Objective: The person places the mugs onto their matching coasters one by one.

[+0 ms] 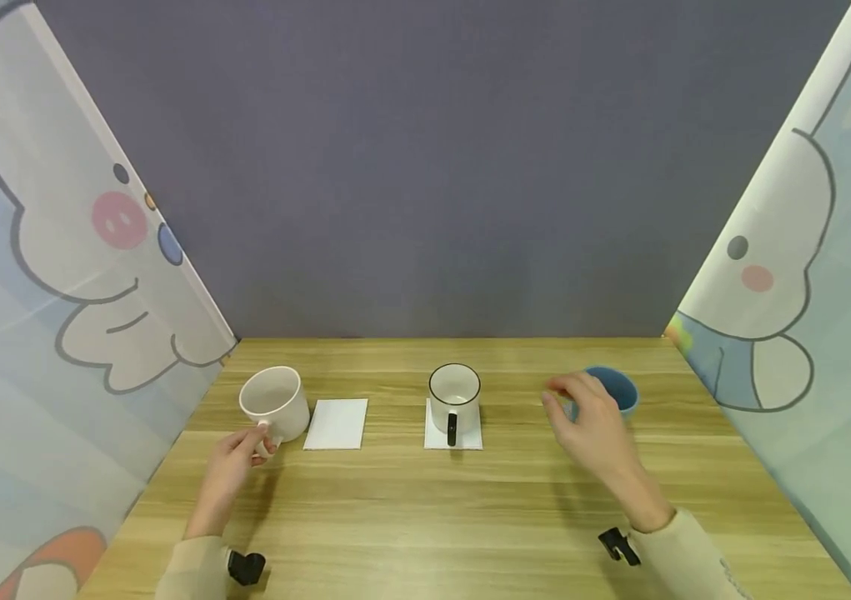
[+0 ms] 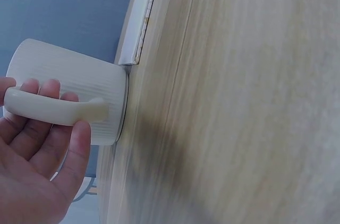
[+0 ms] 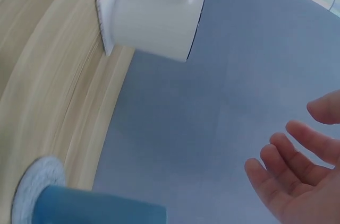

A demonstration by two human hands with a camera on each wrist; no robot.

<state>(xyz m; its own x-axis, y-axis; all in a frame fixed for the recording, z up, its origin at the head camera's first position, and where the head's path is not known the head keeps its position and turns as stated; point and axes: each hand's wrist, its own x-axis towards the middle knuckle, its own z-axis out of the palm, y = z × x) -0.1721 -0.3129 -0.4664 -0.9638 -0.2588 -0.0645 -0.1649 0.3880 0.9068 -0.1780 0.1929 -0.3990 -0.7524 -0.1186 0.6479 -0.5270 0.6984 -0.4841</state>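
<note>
On the left, a ribbed white mug (image 1: 275, 400) sits beside a square white coaster (image 1: 336, 423). My left hand (image 1: 239, 452) holds its handle (image 2: 50, 108), fingers behind it and thumb at its upper end. A white mug with a black rim and black handle (image 1: 455, 402) stands in the middle on another square white coaster (image 1: 473, 439). My right hand (image 1: 592, 425) hovers near a blue cup (image 1: 623, 389) with loosely bent fingers and nothing in them. In the right wrist view the blue cup (image 3: 98, 205) stands on a round grey coaster (image 3: 40, 173).
A wooden table (image 1: 410, 508) carries everything. Behind it rises a dark grey panel (image 1: 448, 183), and cartoon-printed cloths (image 1: 12, 350) flank both sides. Small black clips (image 1: 247, 568) sit at the cuffs of both sleeves.
</note>
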